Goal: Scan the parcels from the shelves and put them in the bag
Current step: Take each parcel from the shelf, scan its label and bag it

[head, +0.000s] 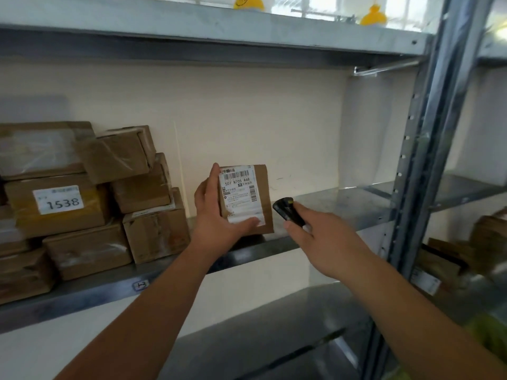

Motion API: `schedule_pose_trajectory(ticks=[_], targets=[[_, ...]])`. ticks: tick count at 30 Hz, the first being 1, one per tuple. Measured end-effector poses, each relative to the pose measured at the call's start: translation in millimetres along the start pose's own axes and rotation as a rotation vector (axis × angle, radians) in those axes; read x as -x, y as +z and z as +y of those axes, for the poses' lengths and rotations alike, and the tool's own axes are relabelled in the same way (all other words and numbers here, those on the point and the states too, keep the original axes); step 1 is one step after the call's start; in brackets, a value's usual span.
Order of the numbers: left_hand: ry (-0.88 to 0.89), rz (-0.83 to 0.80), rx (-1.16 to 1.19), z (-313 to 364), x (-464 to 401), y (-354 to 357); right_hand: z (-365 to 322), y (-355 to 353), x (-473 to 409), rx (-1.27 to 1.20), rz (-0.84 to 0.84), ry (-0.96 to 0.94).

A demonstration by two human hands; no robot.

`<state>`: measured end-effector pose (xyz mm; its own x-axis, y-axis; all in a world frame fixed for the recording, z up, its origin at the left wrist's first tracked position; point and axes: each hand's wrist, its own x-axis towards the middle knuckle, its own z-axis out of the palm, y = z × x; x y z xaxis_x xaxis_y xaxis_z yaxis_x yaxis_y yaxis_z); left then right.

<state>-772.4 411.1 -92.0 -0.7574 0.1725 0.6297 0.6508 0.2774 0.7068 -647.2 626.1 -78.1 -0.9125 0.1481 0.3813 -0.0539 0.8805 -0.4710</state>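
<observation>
Parcel (247, 198) upright at shelf (343, 212) front edge, awaiting scan.
Left hand (216, 215) grip clamps parcel; right hand (315, 237) grip clamps scanner (288, 211). Aim squarely at barcode (237, 175), holding label steady.

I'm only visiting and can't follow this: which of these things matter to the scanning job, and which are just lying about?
Part of the job:
- small parcel, held upright by the left hand
- black scanner in the right hand, aimed at its label
- stacked parcels on the shelf

Just lying about:
- yellow objects on the upper shelf
</observation>
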Motion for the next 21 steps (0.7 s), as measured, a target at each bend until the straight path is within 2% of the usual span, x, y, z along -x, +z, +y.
schedule_pose_trajectory(ticks=[9, 15, 21], targets=[[0.161, -0.060, -0.027, -12, 2, -3, -32, -7, 53, 0.082, -0.068, 0.023], [0.181, -0.102, -0.048, -10, 6, -5, -42, -5, 87, 0.260, -0.126, 0.131], [0.247, -0.098, -0.071, -14, 6, -6, -44, -5, 114, 0.324, -0.140, 0.194]])
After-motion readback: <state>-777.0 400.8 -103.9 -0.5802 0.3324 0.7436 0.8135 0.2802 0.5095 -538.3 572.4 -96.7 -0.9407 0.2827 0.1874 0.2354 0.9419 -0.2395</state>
